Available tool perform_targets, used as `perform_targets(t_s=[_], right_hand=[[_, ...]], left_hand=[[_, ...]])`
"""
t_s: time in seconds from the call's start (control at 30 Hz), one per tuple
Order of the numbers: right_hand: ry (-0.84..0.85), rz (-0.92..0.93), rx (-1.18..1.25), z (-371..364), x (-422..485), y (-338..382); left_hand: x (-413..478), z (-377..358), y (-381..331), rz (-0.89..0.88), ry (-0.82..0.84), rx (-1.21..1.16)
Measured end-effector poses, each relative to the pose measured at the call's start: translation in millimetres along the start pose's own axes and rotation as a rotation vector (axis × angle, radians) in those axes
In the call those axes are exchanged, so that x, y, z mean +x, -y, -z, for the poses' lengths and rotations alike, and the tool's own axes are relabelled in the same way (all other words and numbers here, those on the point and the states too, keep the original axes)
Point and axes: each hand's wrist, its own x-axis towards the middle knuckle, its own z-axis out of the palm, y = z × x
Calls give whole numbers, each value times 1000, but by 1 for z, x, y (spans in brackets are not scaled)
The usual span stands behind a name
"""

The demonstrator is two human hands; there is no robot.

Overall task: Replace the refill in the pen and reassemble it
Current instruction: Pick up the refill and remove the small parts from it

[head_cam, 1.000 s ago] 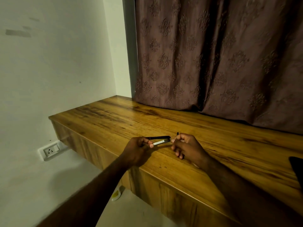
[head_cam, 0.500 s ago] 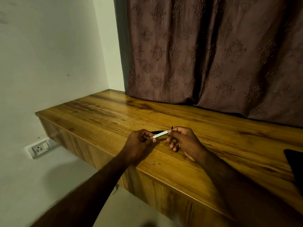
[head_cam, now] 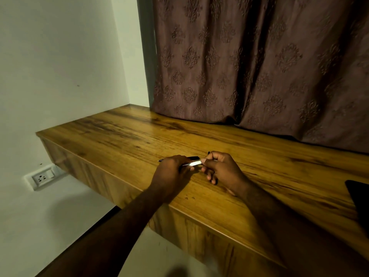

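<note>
A thin white pen piece [head_cam: 194, 163] spans the gap between my two hands, just above the wooden ledge [head_cam: 123, 136]. My left hand [head_cam: 171, 172] pinches its left end and my right hand [head_cam: 219, 168] pinches its right end. A small dark tip [head_cam: 208, 152] sticks up from my right fist. A slim black pen part [head_cam: 191, 158] lies on the ledge right behind my left hand, its pointed end showing at the left. Whether the white piece is a barrel or a refill, I cannot tell.
A brown patterned curtain [head_cam: 259, 66] hangs along the back of the ledge. A dark flat object [head_cam: 359, 198] sits at the right edge. On the white wall below the ledge, at left, is a power socket [head_cam: 43, 177].
My hands have drawn closer together, so less of the white piece shows between them. The camera has shifted slightly.
</note>
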Motion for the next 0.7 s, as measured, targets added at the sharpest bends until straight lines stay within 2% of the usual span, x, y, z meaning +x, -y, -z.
perform_targets(t_s=[0.17,0.23,0.33,0.43,0.57,0.7], right_hand=[[-175,11,-8,9,1,0],[-202,62,-165,17,0,-2],[-122,182,-548,17,-5,-5],[-43,263,-792,10,-8,-2],[-11,289,-866,11,-9,3],[46,265,-833,17,-10,3]], left_hand=[[-2,3,2,-8,-90,90],[-2,6,0,39,-154,29],[-2,7,-1,103,-165,-48],[-3,6,-1,144,-156,-83],[-3,6,-1,155,-109,-63],[-3,5,-1,131,-57,1]])
